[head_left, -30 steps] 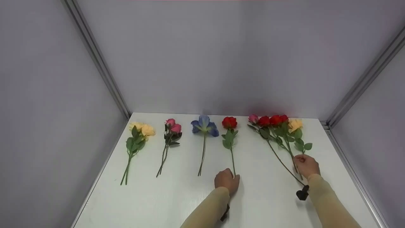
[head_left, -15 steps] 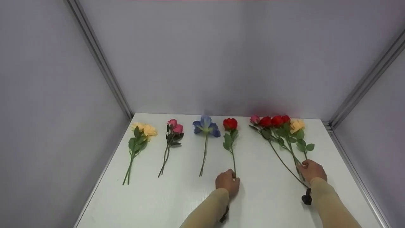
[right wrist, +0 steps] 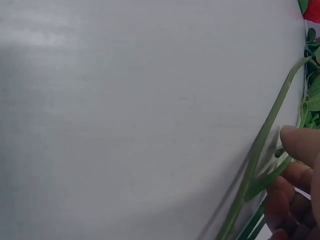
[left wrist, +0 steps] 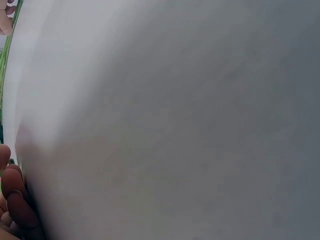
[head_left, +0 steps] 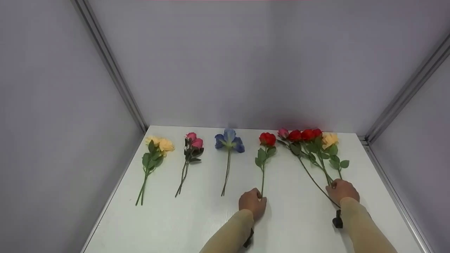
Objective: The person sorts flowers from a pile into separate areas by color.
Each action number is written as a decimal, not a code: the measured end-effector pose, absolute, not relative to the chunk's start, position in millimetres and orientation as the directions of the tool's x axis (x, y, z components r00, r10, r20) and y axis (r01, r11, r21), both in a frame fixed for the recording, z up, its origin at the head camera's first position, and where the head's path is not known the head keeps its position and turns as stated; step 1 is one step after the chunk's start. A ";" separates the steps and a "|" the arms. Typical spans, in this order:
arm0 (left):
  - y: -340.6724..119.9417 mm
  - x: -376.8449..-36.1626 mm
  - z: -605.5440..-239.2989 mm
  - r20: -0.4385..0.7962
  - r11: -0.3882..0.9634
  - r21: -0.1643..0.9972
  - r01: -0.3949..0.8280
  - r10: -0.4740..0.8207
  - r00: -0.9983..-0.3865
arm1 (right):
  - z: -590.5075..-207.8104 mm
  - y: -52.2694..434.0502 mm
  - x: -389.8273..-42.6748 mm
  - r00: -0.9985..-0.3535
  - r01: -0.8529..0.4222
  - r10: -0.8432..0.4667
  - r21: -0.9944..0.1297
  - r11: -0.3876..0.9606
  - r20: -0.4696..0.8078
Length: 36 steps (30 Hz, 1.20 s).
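In the head view my left hand (head_left: 252, 204) pinches the lower stem of a single red rose (head_left: 268, 139), which lies on the white table. My right hand (head_left: 342, 190) is at the lower stems of the right-hand group, fingers curled. That group has a pink rose (head_left: 283, 133), several red roses (head_left: 307, 134) and a yellow flower (head_left: 329, 139). In the right wrist view a green stem (right wrist: 270, 181) runs between the thumb and curled fingers, and a longer stem (right wrist: 267, 120) passes beside them. Only curled fingertips (left wrist: 20, 207) of the left hand show in the left wrist view.
Left of the hands lie a blue iris (head_left: 229, 141), two pink roses (head_left: 197, 143) and a bunch of yellow flowers (head_left: 165, 144), heads toward the back. Grey panels (head_left: 225, 63) enclose the white table (head_left: 168, 228) at the back and sides.
The single red rose's head has swung right toward the group while the left hand stays nearly in place. The right hand shifted right, then slightly back left, along the stems.
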<state>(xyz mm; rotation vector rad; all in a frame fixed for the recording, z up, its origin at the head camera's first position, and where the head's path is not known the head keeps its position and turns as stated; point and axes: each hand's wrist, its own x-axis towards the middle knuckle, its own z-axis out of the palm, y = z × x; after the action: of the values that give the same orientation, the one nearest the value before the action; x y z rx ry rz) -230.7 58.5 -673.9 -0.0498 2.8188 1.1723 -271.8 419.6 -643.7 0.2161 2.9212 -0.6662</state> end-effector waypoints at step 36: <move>59.9 -229.5 -662.2 -0.095 0.697 0.711 -0.090 -0.031 -0.995 | -607.8 384.3 -282.5 -0.975 0.220 0.181 -0.685 0.695 -0.129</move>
<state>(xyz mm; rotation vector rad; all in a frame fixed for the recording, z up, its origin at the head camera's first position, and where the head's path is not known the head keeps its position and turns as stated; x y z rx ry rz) -229.5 59.9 -662.2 -0.1007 2.8241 1.1894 -282.5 384.3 -607.8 0.3369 2.8443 -1.1600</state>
